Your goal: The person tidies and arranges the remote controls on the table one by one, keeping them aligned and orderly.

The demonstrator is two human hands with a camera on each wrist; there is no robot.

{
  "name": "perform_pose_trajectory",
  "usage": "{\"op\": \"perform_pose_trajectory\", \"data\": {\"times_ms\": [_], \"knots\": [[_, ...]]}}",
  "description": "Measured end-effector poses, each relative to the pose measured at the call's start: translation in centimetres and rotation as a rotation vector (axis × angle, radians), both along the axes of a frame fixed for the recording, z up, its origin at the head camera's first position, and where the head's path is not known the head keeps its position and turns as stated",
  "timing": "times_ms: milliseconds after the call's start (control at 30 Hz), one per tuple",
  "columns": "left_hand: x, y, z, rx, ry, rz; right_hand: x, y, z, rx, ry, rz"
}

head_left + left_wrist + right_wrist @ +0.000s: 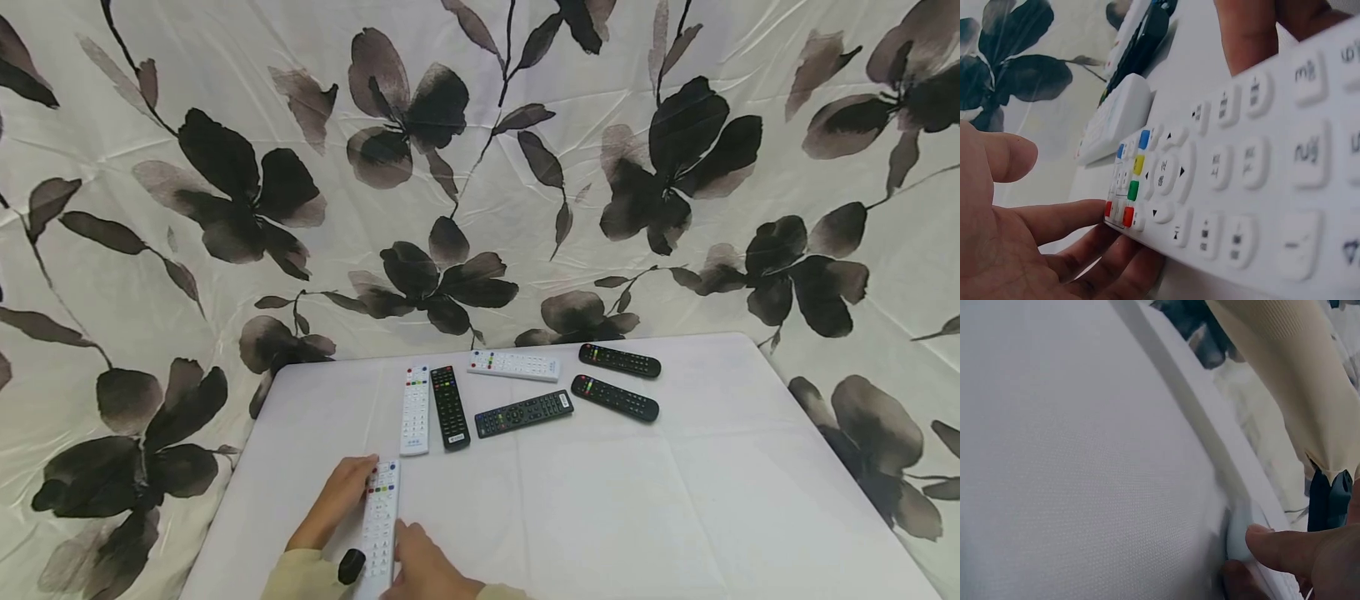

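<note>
A long white remote control (381, 517) lies near the table's front edge, its coloured buttons toward the far end. My left hand (341, 496) is at its upper left side. In the left wrist view, straight fingers (1063, 219) touch the remote's edge near the red buttons, while the thumb (1013, 156) stays apart from it. At the lower right side, my right hand (431, 562) holds the remote's near end. The right wrist view has the thumb (1279, 547) over that end, with a finger low against its side.
Beyond the hands lie a second white remote (415, 412), a black remote (450, 408) beside it, a sideways white remote (513, 365) and a slanted black remote (525, 413). Two more black ones (615, 397) are farther right. Floral cloth (420, 275) hangs behind the white table (637, 517).
</note>
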State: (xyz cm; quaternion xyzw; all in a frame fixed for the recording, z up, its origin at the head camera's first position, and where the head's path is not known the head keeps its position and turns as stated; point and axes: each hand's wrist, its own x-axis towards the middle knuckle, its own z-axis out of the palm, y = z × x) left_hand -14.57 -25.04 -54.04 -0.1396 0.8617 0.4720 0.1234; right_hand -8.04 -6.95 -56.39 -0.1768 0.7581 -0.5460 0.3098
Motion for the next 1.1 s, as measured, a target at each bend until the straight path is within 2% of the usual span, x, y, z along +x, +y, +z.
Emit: {"op": "perform_pose_trajectory", "data": {"times_ms": [100, 200, 333, 467, 567, 767, 933, 1100], "knots": [[0.0, 0.1, 0.0, -0.002, 0.0, -0.002, -0.2, -0.2, -0.3, 0.005, 0.055, 0.009], [0.0, 0.1, 0.0, 0.002, 0.004, -0.013, -0.2, -0.2, -0.5, 0.023, 0.057, -0.006], [0.2, 0.4, 0.1, -0.037, 0.064, -0.041, -0.1, 0.5, -0.5, 0.07, 0.033, -0.019], [0.7, 0.9, 0.6, -0.085, 0.119, -0.012, -0.5, 2.2, -0.1, 0.086, 0.035, -0.039], [1.0, 1.7, 1.1, -0.087, 0.161, 0.007, -1.2, 4.0, 0.2, 0.066, 0.077, -0.071], [1.2, 4.2, 2.0, -0.054, 0.242, -0.004, -2.2, 8.5, 0.5, 0.015, 0.186, -0.108], [1.1, 6.8, 2.0, -0.025, 0.27, -0.032, -3.0, 13.0, 0.6, -0.013, 0.212, -0.171], [0.9, 9.1, 1.7, 0.002, 0.293, -0.073, -3.8, 17.7, 0.4, 0.003, 0.216, -0.287]]}}
